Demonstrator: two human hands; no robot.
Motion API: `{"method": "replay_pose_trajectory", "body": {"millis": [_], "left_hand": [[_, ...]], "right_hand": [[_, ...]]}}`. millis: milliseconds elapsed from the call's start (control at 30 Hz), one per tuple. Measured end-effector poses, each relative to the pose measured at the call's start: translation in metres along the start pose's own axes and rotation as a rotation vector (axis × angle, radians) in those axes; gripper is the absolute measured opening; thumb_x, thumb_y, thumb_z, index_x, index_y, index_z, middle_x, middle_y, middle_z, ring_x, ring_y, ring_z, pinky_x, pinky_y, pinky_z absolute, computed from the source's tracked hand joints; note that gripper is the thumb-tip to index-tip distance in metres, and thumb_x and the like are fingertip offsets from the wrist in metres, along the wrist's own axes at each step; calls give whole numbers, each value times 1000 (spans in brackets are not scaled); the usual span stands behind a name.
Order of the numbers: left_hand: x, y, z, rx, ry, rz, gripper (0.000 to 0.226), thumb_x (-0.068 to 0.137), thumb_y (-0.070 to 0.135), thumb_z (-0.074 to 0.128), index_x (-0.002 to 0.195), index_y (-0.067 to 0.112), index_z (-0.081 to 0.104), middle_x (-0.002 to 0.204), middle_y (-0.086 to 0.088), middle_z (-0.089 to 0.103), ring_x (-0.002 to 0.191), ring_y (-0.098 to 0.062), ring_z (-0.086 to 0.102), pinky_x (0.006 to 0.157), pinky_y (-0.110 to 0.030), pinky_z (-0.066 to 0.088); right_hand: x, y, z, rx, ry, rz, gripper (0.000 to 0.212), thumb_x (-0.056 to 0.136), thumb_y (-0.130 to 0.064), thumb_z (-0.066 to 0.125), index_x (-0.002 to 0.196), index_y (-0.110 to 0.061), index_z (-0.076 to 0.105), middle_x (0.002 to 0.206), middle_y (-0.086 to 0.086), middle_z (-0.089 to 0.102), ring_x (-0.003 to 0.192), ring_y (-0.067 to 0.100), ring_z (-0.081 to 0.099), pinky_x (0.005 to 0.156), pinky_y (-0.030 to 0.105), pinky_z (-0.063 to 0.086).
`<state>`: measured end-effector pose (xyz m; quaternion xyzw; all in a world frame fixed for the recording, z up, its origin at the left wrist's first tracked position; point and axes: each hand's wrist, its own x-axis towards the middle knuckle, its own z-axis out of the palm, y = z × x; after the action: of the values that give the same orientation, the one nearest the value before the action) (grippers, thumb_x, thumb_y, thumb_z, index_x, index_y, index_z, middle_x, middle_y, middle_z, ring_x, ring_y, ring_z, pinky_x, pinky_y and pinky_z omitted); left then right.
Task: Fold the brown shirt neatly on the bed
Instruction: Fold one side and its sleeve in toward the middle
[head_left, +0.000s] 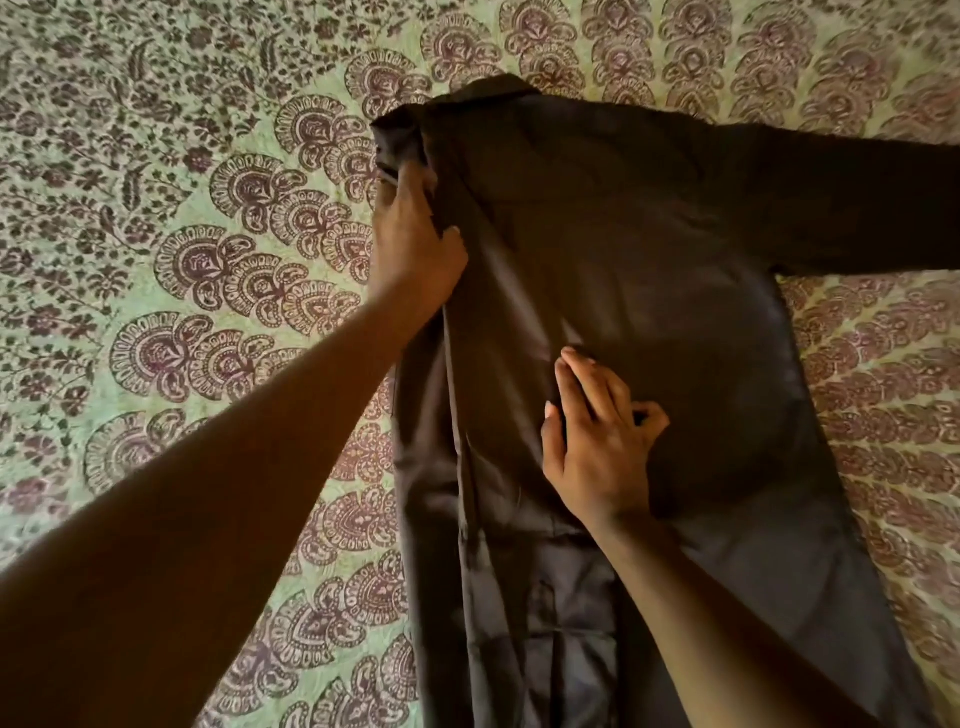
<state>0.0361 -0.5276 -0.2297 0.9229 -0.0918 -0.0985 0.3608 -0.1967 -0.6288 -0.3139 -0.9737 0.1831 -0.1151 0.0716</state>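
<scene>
- Bedspread (156, 218) fills the left of the view: pale green cotton-like cloth printed with dark maroon fan and paisley motifs in curving rows, and with small leafy sprigs toward the upper left corner. Its edges run out of frame on every side.
- Left hand (413, 244) sits at the shirt's left shoulder, fingers curled and gripping a bunched fold of fabric; the fingertips are buried in the cloth and cannot be seen.
- Brown shirt (649, 249) lies flat on the bedspread at centre and right, collar (493, 91) at the far end, dark smooth fabric with a slight sheen. Its left side is folded inward in a long lengthwise band; the near hem is cut off by the bottom edge.
- Right hand (597, 431) rests on the shirt's middle, fingers slightly spread and pressing the fold down, thumb bent.
- Right sleeve (857, 208) stretches sideways, its cuff cut off by the right edge.
</scene>
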Motion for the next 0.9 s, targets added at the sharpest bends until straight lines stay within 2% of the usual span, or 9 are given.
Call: {"method": "replay_pose_trajectory", "body": {"millis": [133,200,300,400,500,633,733,800,900], "left_hand": [[-86,-14,-5,54,-146,-207,50,93,29,68,130,13,40,114,-6,51,103,-22,46,93,-43,47],[-118,-21,-3,58,-200,-283,52,91,31,74,130,12,45,108,-3,48,103,-19,44,95,-40,46],[-141,-32,1,-89,-116,-363,31,83,25,84,107,13,69,93,-7,73,95,-25,71,87,-34,58],[-144,-36,3,-150,15,-410,15,82,24,84,80,23,69,90,-8,77,86,-26,75,83,-38,62],[-153,-38,6,-50,28,-326,17,91,22,75,104,12,72,96,-1,69,90,-18,64,80,-24,48],[-161,-42,6,-61,-11,-334,35,92,42,72,113,14,68,112,-7,71,101,-23,65,81,-31,49],[-164,-42,2,-78,-90,-365,51,75,57,82,109,24,64,108,-2,68,99,-21,65,88,-38,55],[-167,-42,-1,-96,-87,-371,47,72,46,88,105,26,61,107,-1,69,97,-22,68,87,-38,57],[-180,-43,-4,-38,-61,-335,39,89,28,77,119,13,58,114,-7,66,110,-27,63,87,-32,45]], "right_hand": [[0,-1,-2,7,-43,10,42,102,-33,49,139,-17,61,153,-5,51,135,16,51,96,49,32],[3,-1,-4,24,-104,33,44,102,-35,45,139,-17,60,154,-5,50,137,16,48,97,49,32],[3,1,-12,109,-217,51,49,104,-43,41,145,-21,54,160,-6,40,145,17,37,102,52,29],[-6,5,-28,166,-303,-31,54,102,-51,41,151,-28,46,167,-3,28,153,18,23,108,54,24],[-30,6,-46,126,-337,-178,59,98,-58,38,149,-30,48,167,-2,28,153,19,25,107,55,30],[-49,12,-51,52,-496,-246,61,100,-59,44,155,-34,37,172,-5,13,156,21,18,111,56,31],[-48,10,-58,42,-516,-224,62,100,-61,42,156,-36,34,172,-5,8,157,25,12,111,60,30],[-52,7,-62,38,-530,-205,61,101,-62,40,156,-37,34,172,-5,7,156,25,9,112,60,28],[-65,5,-67,47,-531,-206,57,101,-61,40,152,-34,42,170,-3,15,154,25,15,110,60,31]]}}
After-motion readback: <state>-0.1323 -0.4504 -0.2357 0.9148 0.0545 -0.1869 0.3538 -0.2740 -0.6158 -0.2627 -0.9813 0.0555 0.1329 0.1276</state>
